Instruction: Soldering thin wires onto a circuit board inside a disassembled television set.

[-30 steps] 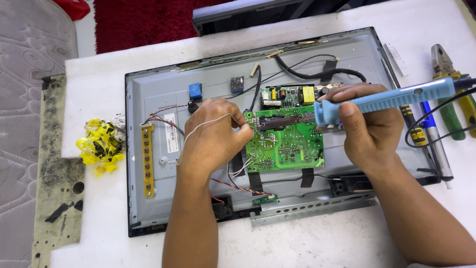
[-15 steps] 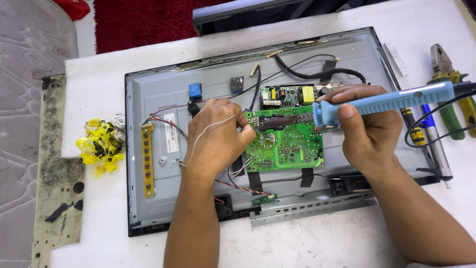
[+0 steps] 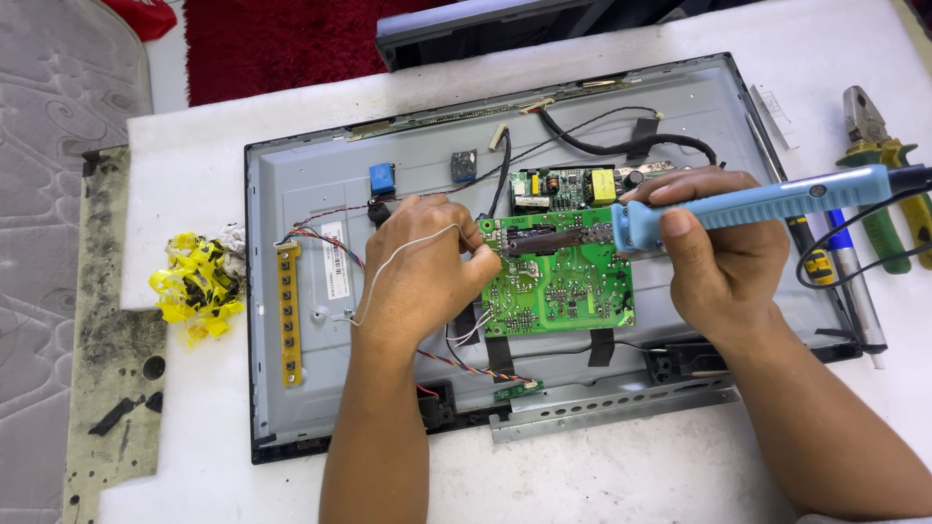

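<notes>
Now the left hand (image 3: pixel 422 267) rests at the left edge of the green circuit board (image 3: pixel 558 281), its fingers closed together on a thin strand of solder wire (image 3: pixel 388 264) that loops back over the hand. Compared with a moment ago this hand has changed little; only the fingertips have come slightly closer to the upper left corner of the board, so the wire end sits nearer to the iron. The right hand (image 3: pixel 723 257), at the right side of the board, is clamped around the blue handle of the soldering iron (image 3: pixel 752 206), with the thumb on top. The iron lies almost level, and its dark tip reaches across the top strip of the board toward the left hand. It has kept the same line, so I judge that the work stays on one joint in that corner; whether tip and wire touch, I cannot tell.

The board lies in the middle of the open back of a flat screen panel (image 3: pixel 301 388). Above the board is a smaller green board (image 3: pixel 568 184) with yellow parts. Left of the board, on the white table (image 3: pixel 194 175), is a heap of yellow plastic scraps (image 3: pixel 197 284). Far right of the board lie pliers (image 3: pixel 879 155) with green and yellow handles.
</notes>
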